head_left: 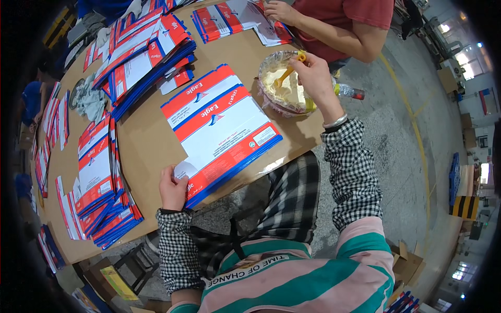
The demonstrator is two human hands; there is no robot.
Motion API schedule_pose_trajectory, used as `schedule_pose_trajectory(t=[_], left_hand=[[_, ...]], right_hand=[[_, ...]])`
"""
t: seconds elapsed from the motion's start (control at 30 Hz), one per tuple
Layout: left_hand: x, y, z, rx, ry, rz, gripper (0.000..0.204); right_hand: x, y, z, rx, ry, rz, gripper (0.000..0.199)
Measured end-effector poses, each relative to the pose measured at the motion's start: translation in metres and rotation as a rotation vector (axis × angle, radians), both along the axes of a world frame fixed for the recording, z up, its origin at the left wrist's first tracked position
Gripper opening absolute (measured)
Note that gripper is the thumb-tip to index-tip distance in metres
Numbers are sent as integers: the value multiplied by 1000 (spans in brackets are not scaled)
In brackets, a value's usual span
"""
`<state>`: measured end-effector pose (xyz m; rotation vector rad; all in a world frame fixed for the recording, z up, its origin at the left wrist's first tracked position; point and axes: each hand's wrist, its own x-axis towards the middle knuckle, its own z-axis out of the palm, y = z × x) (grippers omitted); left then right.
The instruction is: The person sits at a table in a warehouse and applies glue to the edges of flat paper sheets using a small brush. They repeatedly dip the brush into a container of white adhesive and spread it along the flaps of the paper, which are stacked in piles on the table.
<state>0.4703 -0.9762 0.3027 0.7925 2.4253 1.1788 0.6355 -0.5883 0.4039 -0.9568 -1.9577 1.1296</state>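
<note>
My right hand point(317, 81) is closed round the handle of a yellow spoon-like tool point(283, 78). The tool's lower end sits in thick cream-coloured paste point(295, 98) inside a round bowl point(263, 93) lined with clear plastic. In front of me a small pile of flat printed cartons point(237, 133) in red, white and blue lies slanted at the table's near edge. My left hand point(174, 189) pinches the near-left corner of the top carton, thumb above, with a small white flap lifted beside it. The fingers under the cardboard are hidden.
The brown table point(143, 138) carries a tall carton stack point(148, 57) at the far left and a fanned stack point(96, 172) nearer. Grey cloth point(90, 100) lies between stacks. A bottle point(350, 92) stands beyond my right wrist. Across the table, a person's hand point(282, 12) rests by more cartons.
</note>
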Motion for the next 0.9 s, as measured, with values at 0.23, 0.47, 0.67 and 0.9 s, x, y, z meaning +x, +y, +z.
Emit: schedule_pose_trajectory(t=[0.23, 0.47, 0.67, 0.9], left_hand=[[1, -1, 1, 7, 50, -3, 31], [-1, -1, 1, -5, 46, 8, 30], [0, -1, 3, 5, 60, 6, 31], [1, -3, 3, 33, 59, 23, 32]], right_hand=[[0, -19, 25, -141, 120, 9, 18], [-5, -21, 10, -104, 172, -21, 18], [-9, -28, 13, -121, 342, -70, 16], [-16, -50, 8, -138, 348, -12, 15]])
